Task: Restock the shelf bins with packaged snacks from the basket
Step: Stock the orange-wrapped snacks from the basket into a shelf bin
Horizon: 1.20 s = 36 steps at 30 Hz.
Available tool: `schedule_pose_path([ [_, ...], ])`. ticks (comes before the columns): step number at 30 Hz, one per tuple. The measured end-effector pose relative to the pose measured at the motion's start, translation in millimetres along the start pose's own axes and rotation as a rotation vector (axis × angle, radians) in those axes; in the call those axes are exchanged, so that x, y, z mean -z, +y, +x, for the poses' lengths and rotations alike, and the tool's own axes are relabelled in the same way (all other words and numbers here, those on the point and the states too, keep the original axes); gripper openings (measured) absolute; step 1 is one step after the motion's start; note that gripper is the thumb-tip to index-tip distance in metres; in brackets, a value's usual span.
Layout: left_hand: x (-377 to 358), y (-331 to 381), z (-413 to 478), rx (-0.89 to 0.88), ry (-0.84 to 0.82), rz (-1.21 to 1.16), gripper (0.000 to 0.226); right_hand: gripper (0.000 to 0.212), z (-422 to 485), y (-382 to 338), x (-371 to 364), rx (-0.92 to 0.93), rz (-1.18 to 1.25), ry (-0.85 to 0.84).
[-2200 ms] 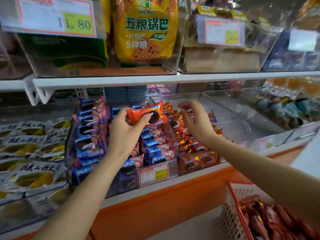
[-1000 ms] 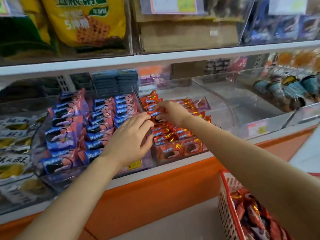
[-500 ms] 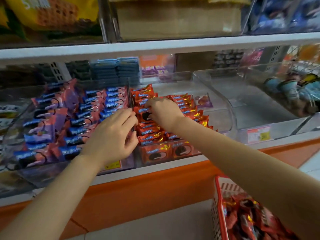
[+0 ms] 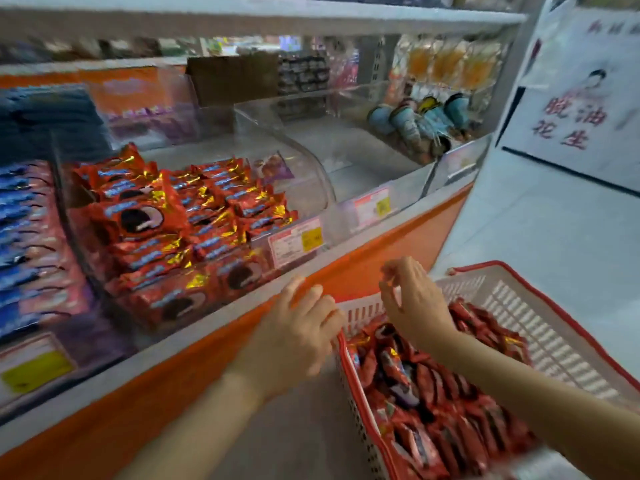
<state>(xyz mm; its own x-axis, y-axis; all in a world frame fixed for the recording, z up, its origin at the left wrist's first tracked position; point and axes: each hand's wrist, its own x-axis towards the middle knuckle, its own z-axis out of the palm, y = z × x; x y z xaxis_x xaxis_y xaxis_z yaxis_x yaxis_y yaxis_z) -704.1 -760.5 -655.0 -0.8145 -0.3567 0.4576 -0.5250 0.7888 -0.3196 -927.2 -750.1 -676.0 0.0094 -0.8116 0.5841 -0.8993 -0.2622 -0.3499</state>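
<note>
1. Many blue-and-pink cookie packets [image 4: 24, 244] fill the leftmost bin; their lettering is too blurred to read.
2. Beside them, the clear shelf bin [image 4: 322, 188] holds red-and-gold sandwich-cookie packets [image 4: 180, 220] with a blue logo I cannot read. The price tag [image 4: 296, 242] on its front is just as illegible.
3. The left hand [image 4: 298, 337] hovers at the orange shelf edge, fingers spread and slack, holding nothing, just outside the basket's near-left corner.
4. The right hand [image 4: 412, 306] is already over the basket's far-left corner, fingers loosely curled with nothing visible in them (so it is the nearer hand for the next pick).
5. In the red-rimmed basket [image 4: 519, 282], the red snack packets [image 4: 433, 393] lie below its fingers and back toward the person. They are jumbled on edge, with no common long axis.
6. At far right, a white sign [image 4: 571, 123] reads 脱油花生 in red.
</note>
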Motion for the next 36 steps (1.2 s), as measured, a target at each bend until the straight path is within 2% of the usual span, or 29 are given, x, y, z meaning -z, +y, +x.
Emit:
schedule_pose_path([
  [2, -27, 21, 8, -0.068, -0.264, -0.100, 0.055, 0.019, -31, 31, -1, -0.014, -0.196, -0.218],
  [4, -48, 38, 10, -0.129, -0.478, -0.153, 0.060, 0.029, -57, 51, -7, -0.139, -0.252, -0.499],
  [7, -79, 49, -1, -0.195, -0.574, -0.220, 0.054, 0.044, -88, 66, -28, -0.384, -0.207, -0.812],
  [10, -89, 51, -10, -0.129, -0.587, -0.286, 0.055, 0.059, -102, 68, -56, -0.430, -0.227, -0.917],
  [12, -90, 53, -13, -0.114, -0.564, -0.321, 0.056, 0.061, -103, 67, -72, -0.507, -0.249, -0.932],
  [14, -89, 52, -19, -0.121, -0.535, -0.322, 0.057, 0.053, -102, 61, -84, -0.544, -0.286, -0.914],
  [19, -80, 45, -39, -0.091, -0.491, -0.382, 0.053, 0.056, -98, 45, -97, -0.473, -0.340, -0.894],
  [22, -69, 40, -54, -0.060, -0.532, -0.426, 0.050, 0.050, -95, 37, -91, -0.462, -0.248, -0.901],
  [25, -65, 37, -75, -0.045, -0.499, -0.498, 0.043, 0.044, -93, 22, -82, -0.475, -0.148, -0.860],
  [32, -48, 30, -105, 0.005, -0.511, -0.557, 0.039, 0.044, -89, -14, -76, -0.460, 0.035, -0.784],
  [36, -40, 24, -119, 0.001, -0.481, -0.563, 0.014, 0.038, -82, -30, -73, -0.424, 0.097, -0.793],
])
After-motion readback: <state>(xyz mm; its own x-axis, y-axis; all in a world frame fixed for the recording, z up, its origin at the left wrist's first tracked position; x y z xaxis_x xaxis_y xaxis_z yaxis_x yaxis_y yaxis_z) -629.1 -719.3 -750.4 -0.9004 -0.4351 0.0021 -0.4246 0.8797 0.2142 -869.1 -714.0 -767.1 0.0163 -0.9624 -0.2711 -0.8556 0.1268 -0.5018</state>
